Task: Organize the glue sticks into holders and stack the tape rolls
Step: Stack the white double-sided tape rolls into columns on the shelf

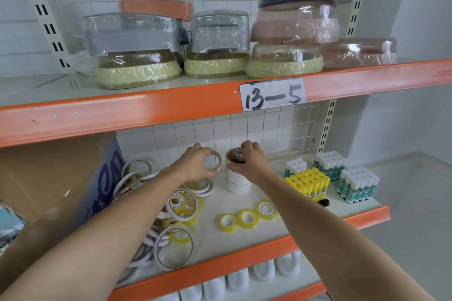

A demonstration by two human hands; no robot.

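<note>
Pinching one thin tape roll (215, 161) in left hand (195, 165), right hand (252, 162) gripping stack (238, 178), three yellow rolls (248, 217)

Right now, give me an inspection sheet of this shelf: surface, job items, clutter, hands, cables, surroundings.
Surface: white shelf with orange front edge.
Job's things: white tape stack; three small yellow rolls lying flat; glue sticks standing in blocks at right.
Clutter: loose tape rolls heaped at left.
Hands: left hand grips a thin tape ring; right hand grips the top roll on the stack.
Cables: nothing seen.
Surroundings: wrapped containers on upper shelf; label reading 13-5.
</note>
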